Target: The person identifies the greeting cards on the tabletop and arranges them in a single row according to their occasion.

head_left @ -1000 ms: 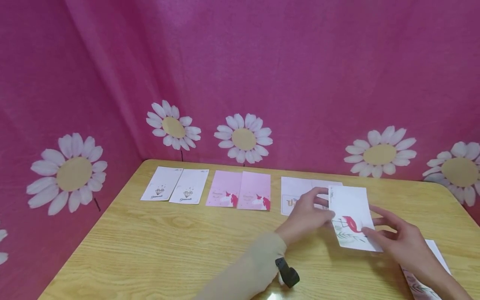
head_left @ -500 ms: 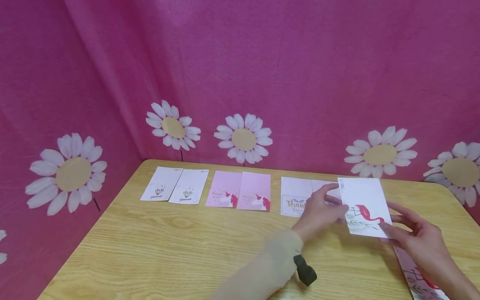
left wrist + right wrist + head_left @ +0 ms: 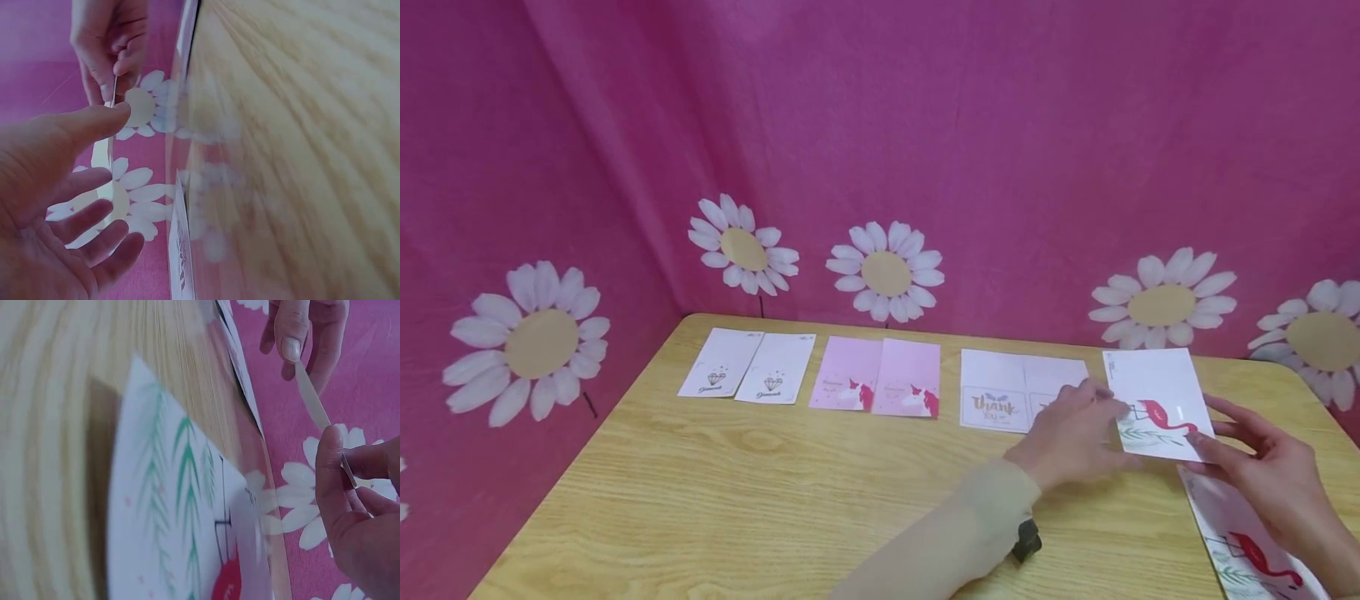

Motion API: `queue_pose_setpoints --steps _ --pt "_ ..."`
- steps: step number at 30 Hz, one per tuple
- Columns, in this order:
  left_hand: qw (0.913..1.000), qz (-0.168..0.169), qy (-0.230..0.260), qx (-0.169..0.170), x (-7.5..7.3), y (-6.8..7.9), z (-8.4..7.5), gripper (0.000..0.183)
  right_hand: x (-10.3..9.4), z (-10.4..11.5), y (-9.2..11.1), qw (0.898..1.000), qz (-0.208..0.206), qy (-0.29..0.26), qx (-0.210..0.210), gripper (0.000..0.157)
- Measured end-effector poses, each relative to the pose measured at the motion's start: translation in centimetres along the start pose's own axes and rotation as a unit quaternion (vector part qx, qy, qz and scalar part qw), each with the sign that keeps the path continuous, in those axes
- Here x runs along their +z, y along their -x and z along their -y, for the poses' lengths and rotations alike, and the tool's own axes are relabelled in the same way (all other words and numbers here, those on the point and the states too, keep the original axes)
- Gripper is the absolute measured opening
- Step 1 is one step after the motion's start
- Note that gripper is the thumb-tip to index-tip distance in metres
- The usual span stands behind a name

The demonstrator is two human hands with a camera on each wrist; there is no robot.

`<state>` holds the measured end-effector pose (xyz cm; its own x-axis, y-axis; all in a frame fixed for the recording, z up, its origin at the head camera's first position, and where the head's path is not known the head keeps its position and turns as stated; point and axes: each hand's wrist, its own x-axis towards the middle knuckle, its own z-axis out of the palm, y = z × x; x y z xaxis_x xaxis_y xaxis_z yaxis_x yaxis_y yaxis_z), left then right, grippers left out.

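Note:
A white card with a red flamingo and green leaves (image 3: 1159, 392) is raised over the right side of the table. My right hand (image 3: 1270, 467) pinches its right edge between thumb and fingers. My left hand (image 3: 1067, 437) is at the card's left edge, fingertips overlapping it, with a little blur. In the left wrist view its thumb and fingers (image 3: 103, 215) are spread apart beside the edge-on card. A second flamingo card (image 3: 1240, 542) lies on the table under my right forearm, partly hidden. Left of the raised card, a pair of thank-you cards (image 3: 988, 404) is half covered by my left hand.
Along the back of the wooden table (image 3: 760, 500) lie two pink unicorn cards (image 3: 906, 379) and two white diamond cards (image 3: 771, 371). Behind the table edge hangs a magenta cloth (image 3: 985, 167) with white daisies. A black strap (image 3: 1027, 542) shows at my left wrist.
The raised flamingo card has moved right and away from me, with both hands following. My left fingers have loosened at its edge. More of the lower flamingo card shows now.

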<state>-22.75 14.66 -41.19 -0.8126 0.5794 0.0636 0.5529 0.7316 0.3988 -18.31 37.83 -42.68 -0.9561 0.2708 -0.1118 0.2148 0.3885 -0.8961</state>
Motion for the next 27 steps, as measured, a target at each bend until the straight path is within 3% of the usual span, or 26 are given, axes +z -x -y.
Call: queue_pose_setpoints --steps 5,11,19,27 --pt "0.9956 0.002 -0.086 0.036 0.5 -1.0 -0.2 0.053 -0.4 -0.4 -0.7 1.0 0.002 -0.012 -0.001 0.073" --pt "0.9911 0.0 -0.126 0.043 1.5 -2.1 -0.5 0.025 -0.9 -0.7 -2.0 0.999 0.032 -0.01 -0.033 0.075" --pt "0.983 0.044 -0.178 0.004 2.2 -3.0 -2.0 0.023 -1.3 -0.9 -3.3 0.99 0.027 0.137 -0.027 0.08" --pt "0.9769 0.055 -0.203 -0.035 2.2 -3.5 -3.0 0.017 -1.1 -1.1 -4.1 0.958 0.015 0.268 -0.103 0.073"
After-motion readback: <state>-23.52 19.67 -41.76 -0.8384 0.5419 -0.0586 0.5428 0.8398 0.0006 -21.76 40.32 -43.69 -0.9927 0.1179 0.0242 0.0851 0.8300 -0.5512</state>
